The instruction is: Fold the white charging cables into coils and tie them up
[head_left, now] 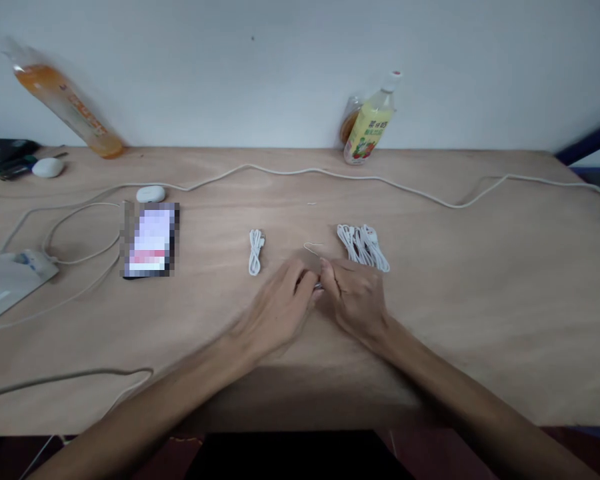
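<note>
My left hand (287, 293) and my right hand (357, 293) meet over the middle of the table, both closed with fingertips nearly touching. Between them a small bit of white cable (319, 287) shows; the fingers hide most of it. A thin, bent white twist tie (312, 247) sticks out beyond the fingertips, close to my right thumb. Left of my hands lies one folded white cable bundle (255, 252). Just past my right knuckles is a group of white cable bundles (364, 245), lying side by side and partly covered by that hand.
A phone (151, 240) and a white earbud case (151, 194) lie to the left. One long white cable (280, 173) crosses the table. Against the wall stand an orange drink bottle (70, 110) and a yellow one (373, 123). At far left lies a white packet (13, 283).
</note>
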`<state>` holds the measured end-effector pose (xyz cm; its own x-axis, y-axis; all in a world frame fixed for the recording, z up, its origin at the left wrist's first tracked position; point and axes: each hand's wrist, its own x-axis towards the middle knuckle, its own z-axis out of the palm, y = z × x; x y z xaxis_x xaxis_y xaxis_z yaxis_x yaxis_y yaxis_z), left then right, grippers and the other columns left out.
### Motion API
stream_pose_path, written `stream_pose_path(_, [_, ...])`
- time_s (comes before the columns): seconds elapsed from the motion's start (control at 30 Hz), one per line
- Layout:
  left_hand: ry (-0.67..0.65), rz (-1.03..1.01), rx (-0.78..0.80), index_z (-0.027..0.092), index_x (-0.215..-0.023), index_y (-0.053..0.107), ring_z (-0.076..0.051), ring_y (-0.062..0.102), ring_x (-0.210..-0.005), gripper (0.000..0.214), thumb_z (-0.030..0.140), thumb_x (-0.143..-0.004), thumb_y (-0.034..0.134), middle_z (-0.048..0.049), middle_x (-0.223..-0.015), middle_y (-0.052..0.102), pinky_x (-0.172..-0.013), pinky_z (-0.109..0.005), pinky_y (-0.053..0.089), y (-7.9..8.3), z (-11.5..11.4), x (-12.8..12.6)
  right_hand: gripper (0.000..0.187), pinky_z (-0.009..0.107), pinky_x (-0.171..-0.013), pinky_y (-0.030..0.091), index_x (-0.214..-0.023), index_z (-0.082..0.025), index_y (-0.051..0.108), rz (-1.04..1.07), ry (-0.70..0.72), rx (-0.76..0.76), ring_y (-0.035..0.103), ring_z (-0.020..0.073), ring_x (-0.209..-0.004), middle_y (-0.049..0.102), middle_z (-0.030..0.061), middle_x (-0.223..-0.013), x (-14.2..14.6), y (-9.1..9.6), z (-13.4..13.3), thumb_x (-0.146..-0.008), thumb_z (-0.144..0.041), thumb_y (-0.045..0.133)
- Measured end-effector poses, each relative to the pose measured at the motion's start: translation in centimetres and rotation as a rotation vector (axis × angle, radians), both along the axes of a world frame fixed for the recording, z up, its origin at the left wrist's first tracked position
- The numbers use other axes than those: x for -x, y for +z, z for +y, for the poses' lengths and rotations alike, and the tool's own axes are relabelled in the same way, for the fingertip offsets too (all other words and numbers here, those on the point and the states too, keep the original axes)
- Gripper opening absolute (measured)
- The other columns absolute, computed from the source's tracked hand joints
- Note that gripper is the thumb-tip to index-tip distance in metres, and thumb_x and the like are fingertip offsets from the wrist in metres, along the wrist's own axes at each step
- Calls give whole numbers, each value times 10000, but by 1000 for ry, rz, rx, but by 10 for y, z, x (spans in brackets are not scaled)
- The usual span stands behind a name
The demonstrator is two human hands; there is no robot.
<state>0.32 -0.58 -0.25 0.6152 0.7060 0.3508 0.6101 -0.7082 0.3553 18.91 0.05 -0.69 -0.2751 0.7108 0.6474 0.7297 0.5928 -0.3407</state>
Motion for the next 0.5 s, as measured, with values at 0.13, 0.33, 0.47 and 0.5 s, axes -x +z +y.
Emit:
stream_pose_path(0.13, [-3,63,-180,169,-1109,622,-243,661,-926,367,243,-1199,274,-88,-1010,689,-808,-408,600,-4,2,-2,531,329,-546,302,-621,-211,591,25,-10,53,467,144,-481,571,5,-561,1,-1,-1,-1138,-177,471])
stream_pose_path(0.33, [-1,114,-223,157,-1103,647,-255,633,-889,351,174,-1174,304,-88,-968,683,-797,-419,590,-4,1,-2,589,309,-534,333,-598,-213,552,31,-29,116,504,130,-470,590,4,-533,4,-4,-4,-1172,-238,421])
stream_pose_path(0.47, [-7,100,-254,153,-1047,648,-250,612,-864,401,231,-1202,286,-79,-925,672,-772,-395,556,-3,3,-1,597,313,-521,299,-596,-215,528,56,-37,167,461,121,-442,551,-13,-516,5,-3,-6,-1180,-252,411])
stream_pose_path(0.5, [-10,98,-273,154,-1034,647,-250,606,-858,408,247,-1206,288,-76,-910,668,-767,-389,546,-3,4,-1,597,316,-522,295,-601,-215,530,56,-37,177,454,122,-444,544,-15,-519,4,-3,-7,-1183,-256,403])
